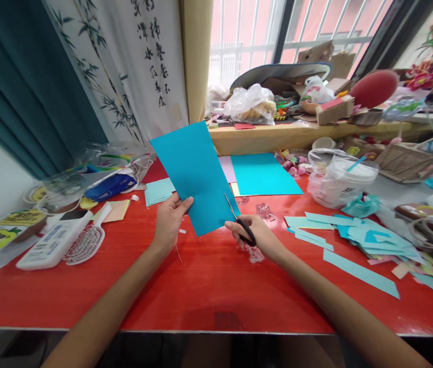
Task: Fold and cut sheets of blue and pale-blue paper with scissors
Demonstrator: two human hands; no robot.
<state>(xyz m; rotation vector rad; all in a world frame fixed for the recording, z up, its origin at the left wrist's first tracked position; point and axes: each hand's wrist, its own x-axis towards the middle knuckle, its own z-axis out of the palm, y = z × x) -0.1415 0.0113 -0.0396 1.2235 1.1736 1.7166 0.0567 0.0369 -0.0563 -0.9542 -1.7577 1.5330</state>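
My left hand (171,219) pinches the lower left edge of a blue sheet of paper (197,179), thumb in front, and holds it tilted above the table. In my right hand (256,232) is a pair of scissors (245,231) with black handles. The blades point up and to the left and lie in front of the sheet's lower right part. Whether the paper sits between the blades I cannot tell. Behind the held sheet, another blue sheet (264,175) lies flat on the red table (216,291).
Cut light-blue paper strips (360,271) and scraps spread over the right side. A white bucket in plastic (344,179) stands behind them. To the left are a hairbrush (88,240), a white box (55,240), a blue packet (111,185) and small paper squares (159,191). The windowsill (247,135) is cluttered.
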